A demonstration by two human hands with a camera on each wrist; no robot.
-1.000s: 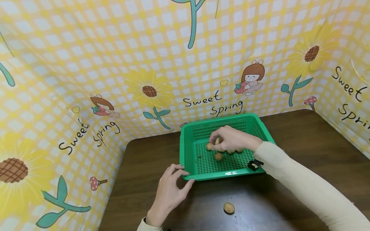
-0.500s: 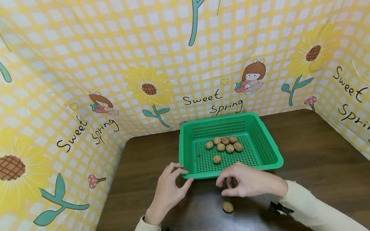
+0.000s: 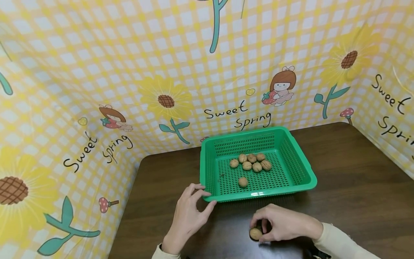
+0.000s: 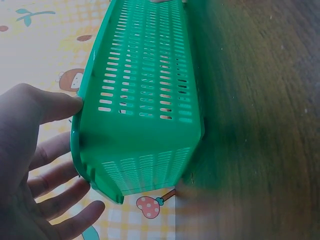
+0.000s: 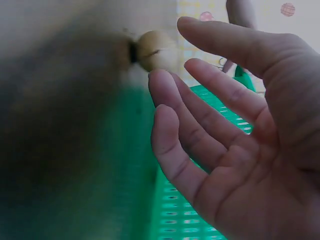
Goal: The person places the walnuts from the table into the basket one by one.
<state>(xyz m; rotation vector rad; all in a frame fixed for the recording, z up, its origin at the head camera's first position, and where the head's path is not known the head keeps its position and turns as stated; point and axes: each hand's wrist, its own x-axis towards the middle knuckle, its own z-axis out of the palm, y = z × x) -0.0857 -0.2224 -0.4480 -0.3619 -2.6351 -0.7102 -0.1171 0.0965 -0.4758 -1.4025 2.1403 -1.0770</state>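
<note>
My right hand [image 3: 279, 223] reaches down to a lone walnut [image 3: 256, 234] on the table in front of the basket, its fingers bent around the nut. In the right wrist view the fingertips come close to that walnut [image 5: 155, 50], while the thumb stands apart from it. My left hand [image 3: 191, 216] rests at the near left corner of the green plastic basket [image 3: 233, 197], with thumb and fingertips at the rim. The left wrist view has the thumb against the basket's rim [image 4: 76, 135] and the other fingers loosely spread beyond it.
Inside the basket several walnuts [image 3: 247, 165] lie in a cluster, and one walnut [image 3: 243, 182] sits nearer the front wall. The dark wooden table [image 3: 349, 172] ends at a yellow checked cloth [image 3: 181, 64] hanging behind and at both sides.
My right hand has come out of the basket and moved toward me, down to the walnut on the table. My left hand stays at the basket corner.
</note>
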